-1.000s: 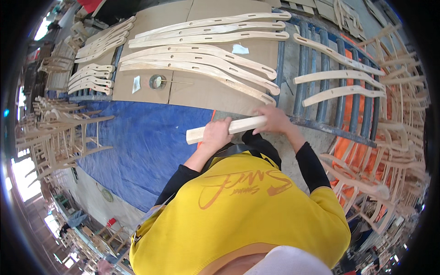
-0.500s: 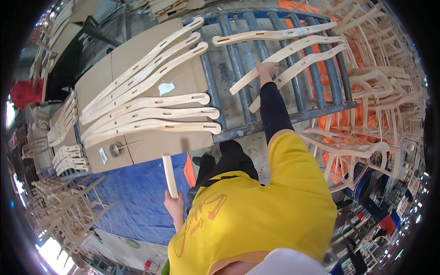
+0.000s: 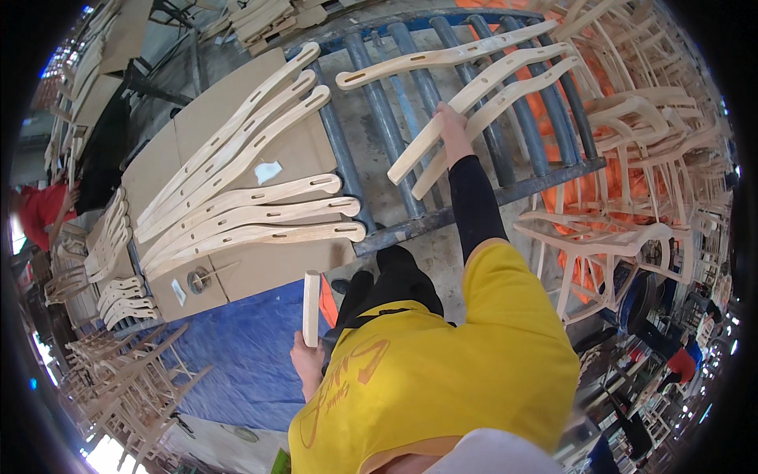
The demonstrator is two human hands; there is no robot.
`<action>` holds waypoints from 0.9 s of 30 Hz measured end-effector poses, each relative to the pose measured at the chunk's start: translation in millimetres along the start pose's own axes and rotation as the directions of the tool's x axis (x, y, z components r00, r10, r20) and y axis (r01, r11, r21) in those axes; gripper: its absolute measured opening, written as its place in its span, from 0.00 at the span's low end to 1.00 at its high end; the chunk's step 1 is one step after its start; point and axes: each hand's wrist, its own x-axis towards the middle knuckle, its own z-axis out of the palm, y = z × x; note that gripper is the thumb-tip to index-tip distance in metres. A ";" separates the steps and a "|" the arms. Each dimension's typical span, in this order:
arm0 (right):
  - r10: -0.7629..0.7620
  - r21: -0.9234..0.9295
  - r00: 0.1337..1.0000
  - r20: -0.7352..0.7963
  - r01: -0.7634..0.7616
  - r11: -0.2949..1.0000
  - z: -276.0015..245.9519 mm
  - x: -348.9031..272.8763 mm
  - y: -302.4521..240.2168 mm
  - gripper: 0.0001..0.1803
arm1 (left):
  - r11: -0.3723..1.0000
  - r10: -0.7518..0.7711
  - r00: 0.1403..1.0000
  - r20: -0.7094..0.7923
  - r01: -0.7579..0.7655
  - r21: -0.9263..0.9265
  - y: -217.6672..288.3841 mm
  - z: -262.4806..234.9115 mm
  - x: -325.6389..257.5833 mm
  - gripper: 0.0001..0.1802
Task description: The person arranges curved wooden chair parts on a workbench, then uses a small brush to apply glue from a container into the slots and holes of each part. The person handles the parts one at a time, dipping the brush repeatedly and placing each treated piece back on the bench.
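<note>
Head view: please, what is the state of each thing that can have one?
Left hand, closed around block
Block, held by one end
Right hand, touching slat, grip unclear
Slat, over bars
Blue sheet, spread, wrinkled
Cardboard, laid flat
Bowl, open, stick inside

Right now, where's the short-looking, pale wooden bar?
Head view, left of centre: the bar is in the left hand, left of the black trousers.

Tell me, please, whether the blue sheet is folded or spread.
Spread: the blue sheet lies wide across the floor, below and left of the left hand.
</note>
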 end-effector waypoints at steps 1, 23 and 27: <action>0.037 0.088 0.998 0.041 -0.041 0.995 -8.0 5.8 -1.2 0.23 | 1.000 0.006 1.000 0.007 -0.006 0.007 7.9 -4.7 2.9 0.12; -0.285 -0.078 0.858 0.428 0.349 0.934 -133.6 -190.7 65.0 0.11 | 0.979 0.172 0.982 0.078 -0.180 0.100 -28.5 -29.6 29.0 0.18; -0.314 -0.267 0.771 0.554 0.522 0.810 -124.2 -203.5 58.5 0.17 | 0.984 0.146 0.988 0.038 -0.149 0.093 -40.2 -35.1 27.2 0.19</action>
